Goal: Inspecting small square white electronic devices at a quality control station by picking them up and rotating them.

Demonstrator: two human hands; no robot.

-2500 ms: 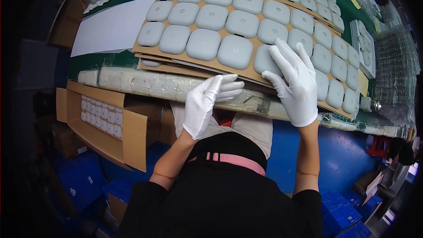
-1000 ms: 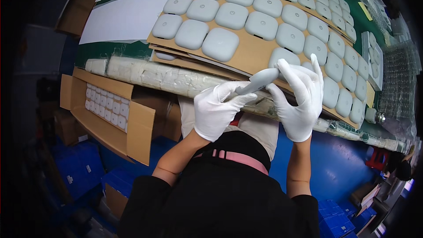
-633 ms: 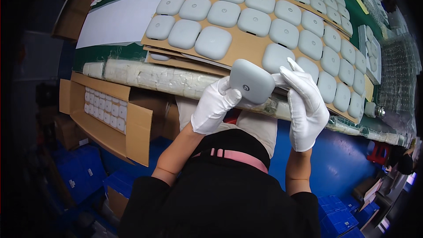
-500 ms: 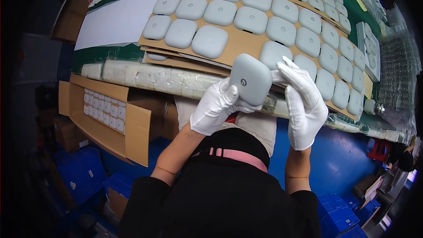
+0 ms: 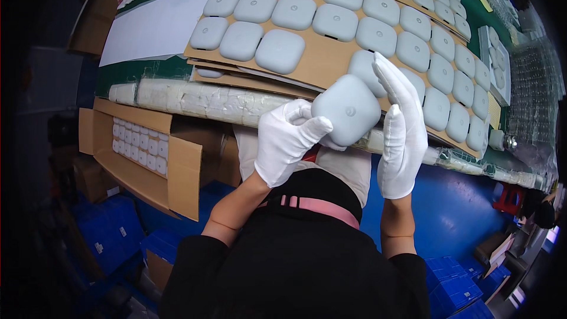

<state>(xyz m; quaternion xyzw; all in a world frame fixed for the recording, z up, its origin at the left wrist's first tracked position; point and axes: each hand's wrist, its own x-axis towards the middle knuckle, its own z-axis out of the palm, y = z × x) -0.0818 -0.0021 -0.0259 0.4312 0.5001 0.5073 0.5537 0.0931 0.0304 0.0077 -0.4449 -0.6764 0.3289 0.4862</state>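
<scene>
My left hand (image 5: 290, 139), in a white glove, grips a light grey square plastic housing (image 5: 341, 106) with rounded corners and a small round mark on its face. The thumb shows at its left side; the other fingers are mostly hidden behind it. The housing is tilted in front of the table edge. Just to its right, my gloved right hand (image 5: 403, 130) is held upright with fingers stretched and thumb apart, holding nothing. Similar grey housings (image 5: 280, 51) lie in rows beyond on a brown cardboard sheet (image 5: 322, 59), with one bare spot in the nearest row.
A padded, plastic-wrapped table edge (image 5: 201, 97) runs across in front of me. Lower left stands an open carton (image 5: 184, 180) with rows of small white pieces. A white sheet (image 5: 155, 26) lies at the table's left, and a white tray (image 5: 499, 68) at its right. Blue boxes (image 5: 109, 233) stand below.
The housing in my left hand has turned and tilted, its mark now facing more to the right. My right hand has straightened its fingers upward and come off the housing's edge.
</scene>
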